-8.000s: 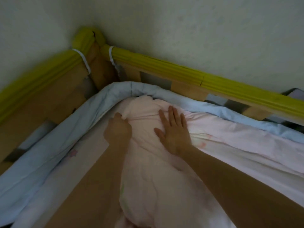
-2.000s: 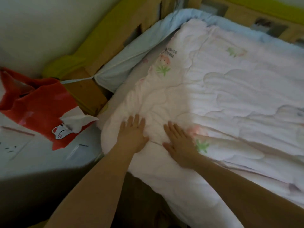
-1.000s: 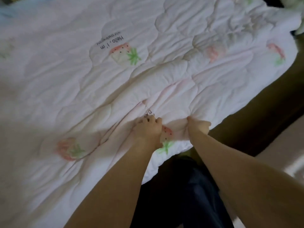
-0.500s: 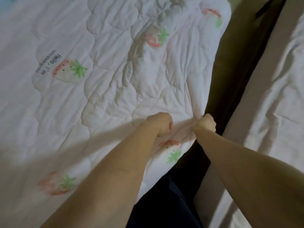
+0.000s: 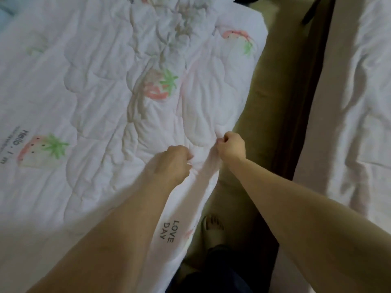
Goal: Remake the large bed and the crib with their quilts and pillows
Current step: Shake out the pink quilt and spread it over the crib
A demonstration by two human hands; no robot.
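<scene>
A white quilt with a strawberry print (image 5: pixel 101 85) lies spread over the crib and fills the left and middle of the view. Its near edge hangs down toward me and bears the words "LOVE DAY". My left hand (image 5: pixel 172 162) grips a fold of the quilt close to that edge. My right hand (image 5: pixel 231 148) pinches the quilt's edge just to the right of it. The cloth between the two hands is bunched, and creases run from there up to the far corner. The large bed's pale sheet (image 5: pixel 357 106) lies wrinkled at the right.
A dark wooden bed frame (image 5: pixel 296 115) runs between the crib and the large bed. An olive-coloured strip (image 5: pixel 254 106) lies alongside the quilt's right edge. My foot in a slipper (image 5: pixel 212 229) stands on the floor below the hanging edge.
Both hands have slid to the right along the quilt's near edge, from the crib's left end toward its right corner, and went from pressing flat to gripping the cloth.
</scene>
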